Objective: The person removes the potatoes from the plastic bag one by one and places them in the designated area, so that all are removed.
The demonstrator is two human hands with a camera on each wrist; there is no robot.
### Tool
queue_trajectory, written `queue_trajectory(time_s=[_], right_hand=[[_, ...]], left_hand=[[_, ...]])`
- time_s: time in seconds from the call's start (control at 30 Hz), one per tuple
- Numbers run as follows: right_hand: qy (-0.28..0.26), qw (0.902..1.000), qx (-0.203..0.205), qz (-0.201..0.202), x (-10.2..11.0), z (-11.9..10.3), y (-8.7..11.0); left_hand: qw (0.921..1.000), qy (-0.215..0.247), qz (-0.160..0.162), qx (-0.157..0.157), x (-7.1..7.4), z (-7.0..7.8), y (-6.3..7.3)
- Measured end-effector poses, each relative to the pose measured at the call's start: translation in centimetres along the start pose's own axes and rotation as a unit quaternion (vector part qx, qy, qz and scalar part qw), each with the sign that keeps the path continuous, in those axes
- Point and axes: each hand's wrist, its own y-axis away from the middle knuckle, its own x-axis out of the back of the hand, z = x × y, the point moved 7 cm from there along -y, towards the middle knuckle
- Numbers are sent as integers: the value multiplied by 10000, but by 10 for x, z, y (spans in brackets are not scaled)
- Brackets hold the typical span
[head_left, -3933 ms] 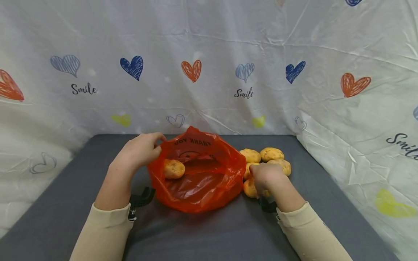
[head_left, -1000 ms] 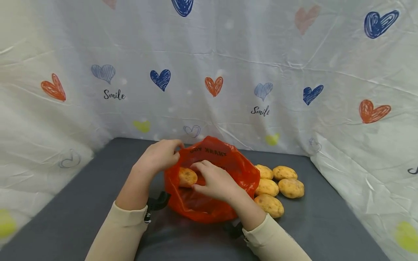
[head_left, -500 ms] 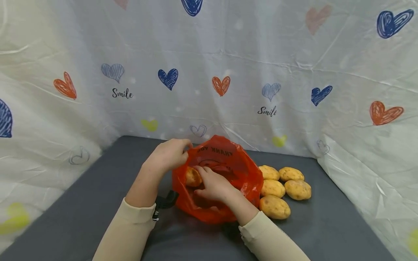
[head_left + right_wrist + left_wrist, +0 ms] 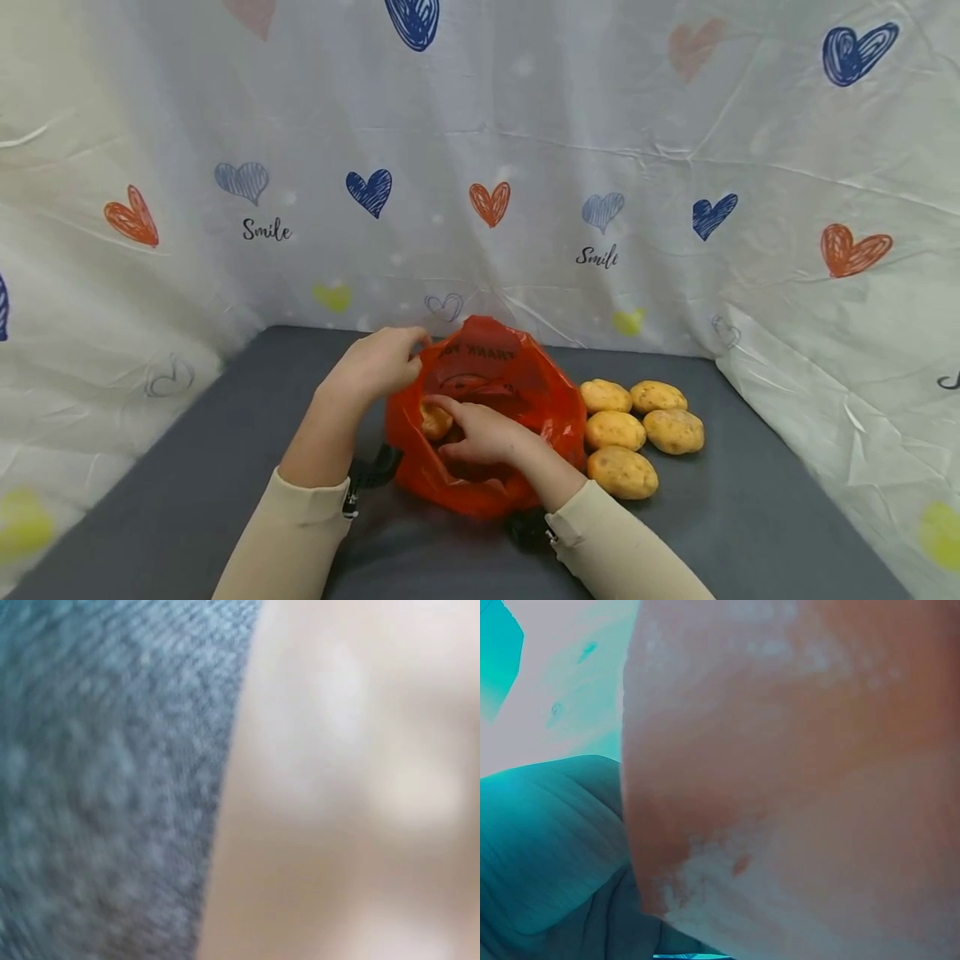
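In the head view a red plastic bag (image 4: pixel 487 492) with printed lettering stands on the dark table with its mouth spread. My left hand (image 4: pixel 381 360) pinches the bag's left rim between thumb and fingers. Inside the bag is my right hand (image 4: pixel 483 432), its fingers and thumb curled about a potato (image 4: pixel 435 421) by the left wall. That potato is partly covered by the fingers, and the bag's bottom is hidden. Beside the bag's right side several potatoes lie together, the nearest potato (image 4: pixel 622 472) close to the bag. Both wrist views are too blurred and close to show the grips.
A dark grey tabletop (image 4: pixel 217 467) runs under everything. Behind and at both sides hangs a white curtain (image 4: pixel 525 100) printed with hearts and words. Black wrist straps (image 4: pixel 375 467) sit at both cuffs.
My right hand has gone from the potatoes on the right into the bag and closed on the potato there. The left hand keeps its hold on the rim. The head view has shifted.
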Motion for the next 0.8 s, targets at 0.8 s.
queue_trajectory(time_s=[0.8], right_hand=[[-181, 9998, 46, -43, -1, -3, -1]], left_hand=[[10000, 38, -15, 23, -2, -2, -4]])
